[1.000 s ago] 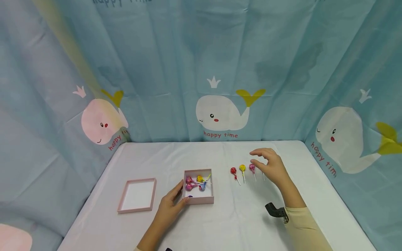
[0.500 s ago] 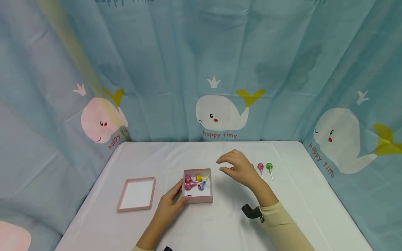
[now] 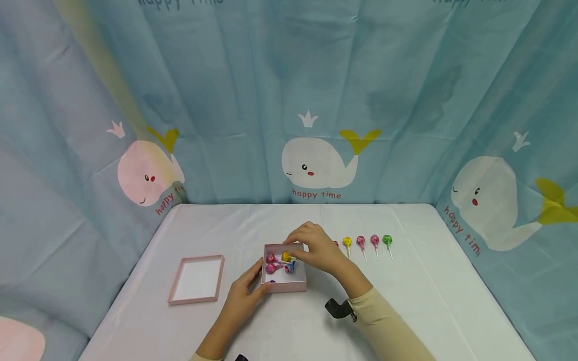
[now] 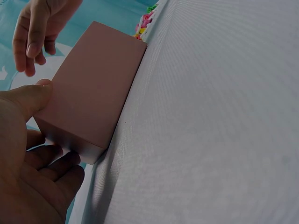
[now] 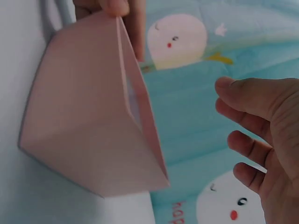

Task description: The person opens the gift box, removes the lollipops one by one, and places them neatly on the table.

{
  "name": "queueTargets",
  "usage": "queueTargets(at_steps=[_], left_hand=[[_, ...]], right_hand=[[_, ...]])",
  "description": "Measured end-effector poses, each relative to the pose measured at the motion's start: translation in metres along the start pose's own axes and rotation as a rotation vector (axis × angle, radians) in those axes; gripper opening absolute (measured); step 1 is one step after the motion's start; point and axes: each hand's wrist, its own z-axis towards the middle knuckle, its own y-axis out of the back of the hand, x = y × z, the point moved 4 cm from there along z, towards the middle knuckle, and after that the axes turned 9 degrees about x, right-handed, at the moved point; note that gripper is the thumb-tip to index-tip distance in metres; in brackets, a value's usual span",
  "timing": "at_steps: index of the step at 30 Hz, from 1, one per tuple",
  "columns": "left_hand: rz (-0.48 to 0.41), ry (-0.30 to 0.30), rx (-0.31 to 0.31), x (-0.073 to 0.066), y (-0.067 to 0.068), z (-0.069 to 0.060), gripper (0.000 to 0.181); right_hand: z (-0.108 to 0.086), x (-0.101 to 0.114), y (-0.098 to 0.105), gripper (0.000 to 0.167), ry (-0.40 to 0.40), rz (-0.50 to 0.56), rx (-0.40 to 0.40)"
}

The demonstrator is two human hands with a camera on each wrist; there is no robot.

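Note:
A pink open-topped box (image 3: pixel 284 287) stands on the white table with several wrapped lollipops inside, among them a yellow lollipop (image 3: pixel 286 256) and a blue lollipop (image 3: pixel 290 268). My left hand (image 3: pixel 243 300) grips the box at its left side, thumb at the near left corner; the left wrist view shows its fingers (image 4: pixel 60 156) against the wall. Over the box's far right part hovers my right hand (image 3: pixel 316 248), holding nothing. In the right wrist view its fingers (image 5: pixel 250 144) are loosely bent, apart from the box, and it partly covers the box in the head view.
Right of the box lies a row of several lollipops, including a yellow lollipop (image 3: pixel 347 241) and a green lollipop (image 3: pixel 387 239); a red one is mostly hidden by my right hand. A shallow pink lid (image 3: pixel 194 301) lies at left. A whale-print curtain (image 3: pixel 244 150) surrounds the table.
My right hand has moved left from the right end of the lollipop row to above the box, uncovering the green lollipop. My left hand has stayed on the box.

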Motion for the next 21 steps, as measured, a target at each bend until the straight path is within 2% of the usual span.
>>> queueTargets(at_steps=[9, 17, 21], left_hand=[[-0.010, 0.000, 0.012, 0.001, 0.001, 0.000, 0.076], [0.005, -0.001, 0.009, 0.000, 0.002, 0.000, 0.075], [0.007, 0.005, 0.019, 0.000, 0.001, 0.000, 0.074]], right_hand=[[0.016, 0.001, -0.033, 0.020, 0.004, 0.091, 0.038], [0.024, -0.002, -0.060, 0.018, -0.064, 0.083, 0.077], [0.024, -0.002, -0.069, 0.016, -0.060, 0.077, 0.083]])
